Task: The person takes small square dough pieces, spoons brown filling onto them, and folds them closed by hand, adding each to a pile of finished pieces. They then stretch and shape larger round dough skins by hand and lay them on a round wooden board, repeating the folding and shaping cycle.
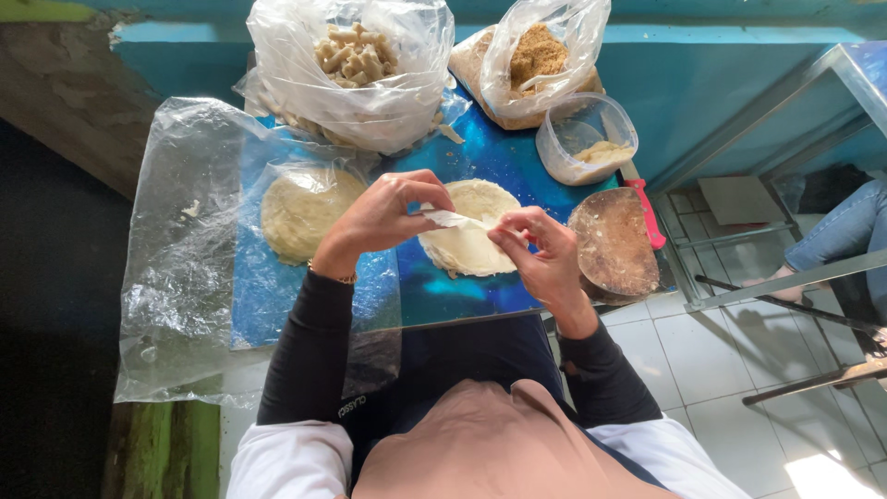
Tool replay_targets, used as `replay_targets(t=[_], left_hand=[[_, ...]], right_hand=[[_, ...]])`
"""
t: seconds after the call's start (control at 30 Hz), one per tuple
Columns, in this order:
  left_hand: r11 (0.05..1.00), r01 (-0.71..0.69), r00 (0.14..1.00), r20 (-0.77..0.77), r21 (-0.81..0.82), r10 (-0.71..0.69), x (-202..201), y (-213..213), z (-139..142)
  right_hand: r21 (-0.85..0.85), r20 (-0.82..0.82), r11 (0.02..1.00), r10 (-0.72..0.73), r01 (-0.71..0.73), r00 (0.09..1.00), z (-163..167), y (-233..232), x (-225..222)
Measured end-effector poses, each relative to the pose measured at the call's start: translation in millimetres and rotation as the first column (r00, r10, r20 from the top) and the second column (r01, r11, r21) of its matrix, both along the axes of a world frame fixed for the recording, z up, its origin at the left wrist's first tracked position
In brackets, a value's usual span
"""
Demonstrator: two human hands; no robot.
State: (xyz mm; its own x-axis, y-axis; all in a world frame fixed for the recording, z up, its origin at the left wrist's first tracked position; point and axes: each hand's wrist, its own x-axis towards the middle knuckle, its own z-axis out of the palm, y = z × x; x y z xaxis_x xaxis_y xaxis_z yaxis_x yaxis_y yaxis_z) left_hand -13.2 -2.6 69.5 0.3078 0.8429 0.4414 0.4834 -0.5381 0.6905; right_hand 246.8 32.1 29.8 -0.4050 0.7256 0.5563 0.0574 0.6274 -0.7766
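The wrapper (453, 220), a thin pale sheet, is pinched between both hands just above a stack of round wrappers (469, 242) on the blue bench (462, 291). The left hand (383, 214) grips its near end with thumb and fingers; the right hand (540, 245) pinches the other end. To the left lies another round stack (300, 212) inside a clear plastic bag. At the far edge sit a bag of rolled pieces (356, 57), a bag of brown crumbs (536, 55) and a clear tub (587, 139). A round wooden board (612, 242) rests right of the hands, with a red-handled tool (645, 211) beside it.
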Motion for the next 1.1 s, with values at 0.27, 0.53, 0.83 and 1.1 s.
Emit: replay_targets(t=[0.27,0.53,0.83,1.1], left_hand=[[0.998,0.027,0.973,0.231,-0.057,-0.013,80.8,3.3,-3.8],[0.94,0.042,0.961,0.271,-0.34,0.055,176.3,82.7,-47.8],[0.986,-0.156,0.983,0.085,-0.059,0.161,200.5,120.0,-83.4],[0.94,0.074,0.971,0.24,-0.334,0.009,189.4,109.1,-61.5]], right_hand=[[-0.239,-0.119,0.962,-0.162,0.13,0.98,23.2,-5.4,70.3],[-0.102,0.253,0.832,-0.509,0.546,0.823,2.3,35.2,135.0],[-0.073,0.297,0.769,-0.591,0.635,0.75,-31.4,52.8,146.4],[-0.413,0.18,0.78,-0.437,0.471,0.881,-10.9,35.5,164.2]])
